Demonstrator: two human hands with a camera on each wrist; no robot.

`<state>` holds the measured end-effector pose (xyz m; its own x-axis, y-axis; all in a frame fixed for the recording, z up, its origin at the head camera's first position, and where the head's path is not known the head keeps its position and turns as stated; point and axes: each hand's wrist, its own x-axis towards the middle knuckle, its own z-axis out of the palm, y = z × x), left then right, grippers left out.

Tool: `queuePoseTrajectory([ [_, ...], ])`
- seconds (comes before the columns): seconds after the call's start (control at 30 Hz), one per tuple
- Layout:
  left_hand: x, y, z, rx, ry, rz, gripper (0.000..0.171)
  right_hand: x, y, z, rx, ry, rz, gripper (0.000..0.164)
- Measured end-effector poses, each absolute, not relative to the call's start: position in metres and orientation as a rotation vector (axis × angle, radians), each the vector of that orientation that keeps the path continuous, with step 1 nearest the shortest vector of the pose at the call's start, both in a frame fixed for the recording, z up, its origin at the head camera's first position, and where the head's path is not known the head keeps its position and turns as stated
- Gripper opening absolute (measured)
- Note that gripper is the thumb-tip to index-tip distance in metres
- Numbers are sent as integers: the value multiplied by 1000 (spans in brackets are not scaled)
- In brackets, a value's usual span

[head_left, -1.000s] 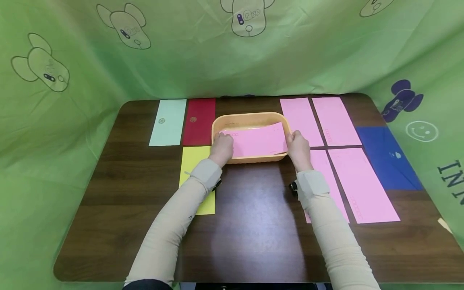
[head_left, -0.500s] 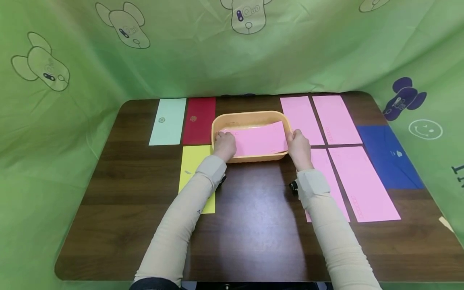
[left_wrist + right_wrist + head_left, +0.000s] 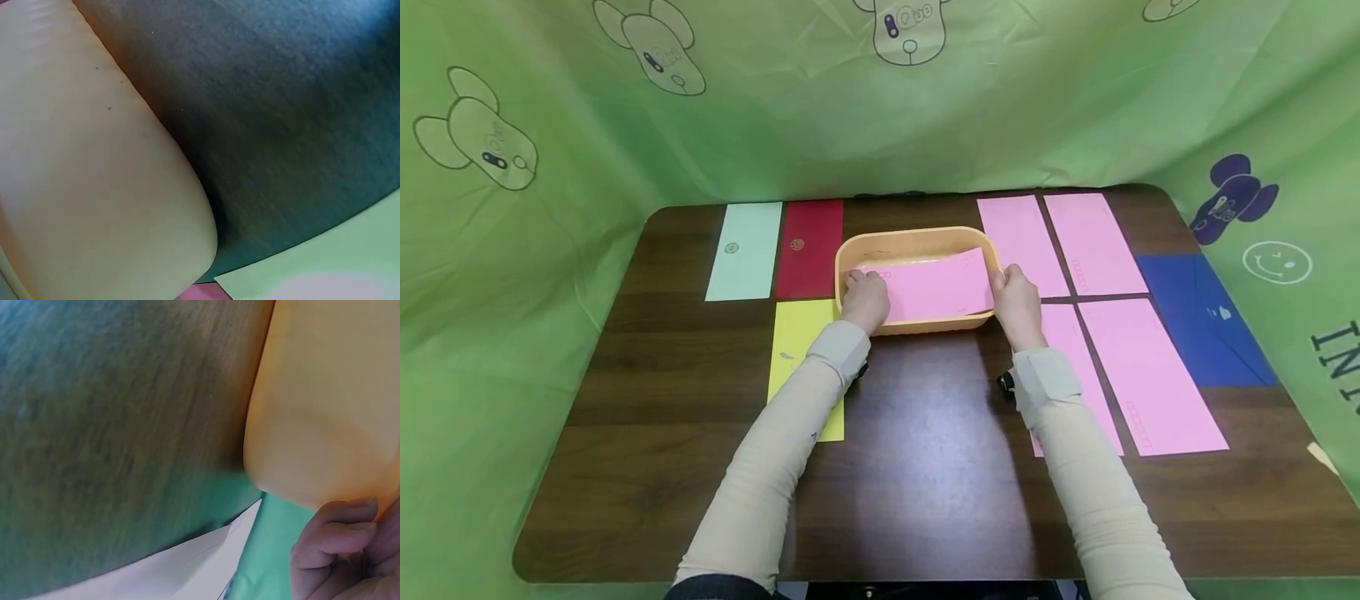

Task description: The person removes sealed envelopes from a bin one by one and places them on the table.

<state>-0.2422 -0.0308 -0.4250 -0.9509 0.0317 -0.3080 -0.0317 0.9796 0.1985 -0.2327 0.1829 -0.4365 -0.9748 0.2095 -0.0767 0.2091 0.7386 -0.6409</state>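
A pale orange plastic basket (image 3: 917, 239) sits mid-table with a pink envelope (image 3: 943, 287) in it, its right corner slightly raised. My left hand (image 3: 865, 302) reaches over the basket's front left corner, fingers curled at the envelope's left end; the fingertips are hidden. My right hand (image 3: 1019, 308) grips the basket's right end by the rim. In the right wrist view, curled fingers (image 3: 334, 550) lie against the basket's outer wall (image 3: 325, 394). The left wrist view shows the basket's side (image 3: 106, 162) but no hand.
Several pink envelopes (image 3: 1150, 375) lie in two columns at right, beside a blue envelope (image 3: 1206, 321). A pale mint envelope (image 3: 745, 250), a dark red envelope (image 3: 810, 250) and a yellow envelope (image 3: 801, 329) lie left of the basket. Green cloth (image 3: 790, 108) hangs around the table (image 3: 685, 433).
My left hand has shifted slightly right, from the basket's left end further over the pink envelope. My right hand and the basket stay in place, and the head view has tilted a little.
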Motion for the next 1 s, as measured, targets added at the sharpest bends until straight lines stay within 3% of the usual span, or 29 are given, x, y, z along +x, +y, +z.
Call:
queuePoseTrajectory([
  [0.4,-240,-35,-429,14,2895,491,24,-233,182,-436,-349,-2938,1067,29],
  [0.9,-238,-39,-431,-227,2986,1310,61,-233,183,-438,-344,-2938,1076,30],
  [1.0,-239,-40,-430,-275,2953,1425,62,-233,183,-438,-342,-2936,1086,29],
])
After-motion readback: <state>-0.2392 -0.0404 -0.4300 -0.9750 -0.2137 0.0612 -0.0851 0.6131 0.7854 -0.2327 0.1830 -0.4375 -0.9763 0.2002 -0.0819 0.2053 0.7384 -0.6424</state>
